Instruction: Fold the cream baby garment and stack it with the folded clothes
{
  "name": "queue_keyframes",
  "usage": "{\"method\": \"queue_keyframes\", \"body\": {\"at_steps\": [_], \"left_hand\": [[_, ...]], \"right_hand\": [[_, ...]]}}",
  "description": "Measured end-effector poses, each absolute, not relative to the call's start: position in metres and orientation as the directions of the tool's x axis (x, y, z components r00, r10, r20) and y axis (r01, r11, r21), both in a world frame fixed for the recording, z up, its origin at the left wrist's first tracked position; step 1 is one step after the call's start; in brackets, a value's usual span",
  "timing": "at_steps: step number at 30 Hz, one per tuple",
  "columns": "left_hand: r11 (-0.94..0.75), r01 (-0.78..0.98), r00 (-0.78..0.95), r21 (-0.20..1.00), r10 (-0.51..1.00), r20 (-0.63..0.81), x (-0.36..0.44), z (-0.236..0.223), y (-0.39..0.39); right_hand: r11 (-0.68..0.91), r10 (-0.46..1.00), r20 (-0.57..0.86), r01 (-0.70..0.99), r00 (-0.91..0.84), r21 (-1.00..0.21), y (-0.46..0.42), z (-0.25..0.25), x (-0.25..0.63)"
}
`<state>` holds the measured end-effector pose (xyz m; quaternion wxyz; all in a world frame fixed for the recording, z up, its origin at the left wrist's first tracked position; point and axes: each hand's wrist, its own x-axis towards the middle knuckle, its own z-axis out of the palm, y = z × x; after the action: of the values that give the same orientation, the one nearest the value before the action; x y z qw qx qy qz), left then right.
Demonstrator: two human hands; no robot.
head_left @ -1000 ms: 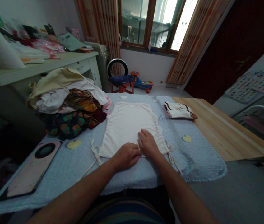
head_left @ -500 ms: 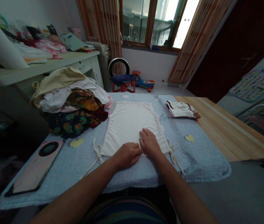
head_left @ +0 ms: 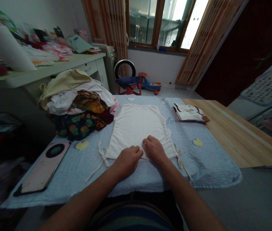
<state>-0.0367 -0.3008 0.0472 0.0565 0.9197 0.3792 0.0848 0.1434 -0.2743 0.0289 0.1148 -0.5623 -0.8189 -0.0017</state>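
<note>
A white textured cloth garment [head_left: 136,128] lies spread flat on a pale blue quilted mat [head_left: 210,171], with thin white ties [head_left: 103,155] at its lower corners. My left hand [head_left: 128,160] rests on its near edge, fingers curled against the cloth. Close beside it, my right hand [head_left: 155,150] lies on the same edge. Neither hand clearly grips the fabric. A folded white garment with dark trim [head_left: 188,113] sits farther off on the mat, and a heap of mixed clothes [head_left: 80,107] sits to the left of the spread cloth.
A pink flat case with a black oval [head_left: 43,168] lies on the mat's left side. A wooden tabletop [head_left: 236,138] extends beyond the right. A cluttered white desk [head_left: 44,69] stands at left. A red stool [head_left: 128,85] and a blue toy car [head_left: 149,84] stand on the floor beyond.
The whole scene has shifted slightly right in the view as my head turned. Both hands remain on the near edge of the white garment, which stays flat.
</note>
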Motion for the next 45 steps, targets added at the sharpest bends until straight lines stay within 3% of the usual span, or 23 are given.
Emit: {"method": "queue_keyframes", "body": {"at_steps": [9, 14, 19, 28, 32, 41, 45], "left_hand": [[-0.644, 0.726, 0.639, 0.241, 0.761, 0.107, -0.058, 0.042, -0.300], [-0.679, 0.702, 0.668, 0.215, 0.732, 0.132, -0.062, 0.041, -0.302], [-0.698, 0.691, 0.680, 0.188, 0.716, 0.157, -0.062, 0.038, -0.304], [-0.684, 0.671, 0.658, 0.287, 0.727, 0.196, -0.062, 0.032, -0.302], [-0.667, 0.682, 0.641, 0.300, 0.743, 0.195, -0.062, 0.031, -0.302], [-0.648, 0.754, 0.630, 0.109, 0.760, 0.160, -0.054, 0.038, -0.304], [-0.653, 0.753, 0.635, 0.082, 0.754, 0.171, -0.054, 0.040, -0.305]], "right_hand": [[0.293, 0.955, 0.089, 0.946, -0.283, -0.137, -0.276, 0.042, 0.136], [0.278, 0.954, 0.135, 0.958, -0.267, -0.070, -0.281, 0.039, 0.128], [0.291, 0.940, 0.208, 0.954, -0.269, -0.079, -0.284, 0.032, 0.128], [0.413, 0.892, 0.322, 0.861, -0.317, -0.296, -0.282, 0.028, 0.134], [0.393, 0.907, 0.296, 0.857, -0.301, -0.334, -0.277, 0.018, 0.137], [0.340, 0.939, 0.162, 0.895, -0.304, -0.288, -0.277, 0.019, 0.135], [0.348, 0.936, 0.156, 0.893, -0.315, -0.286, -0.279, 0.023, 0.135]]}}
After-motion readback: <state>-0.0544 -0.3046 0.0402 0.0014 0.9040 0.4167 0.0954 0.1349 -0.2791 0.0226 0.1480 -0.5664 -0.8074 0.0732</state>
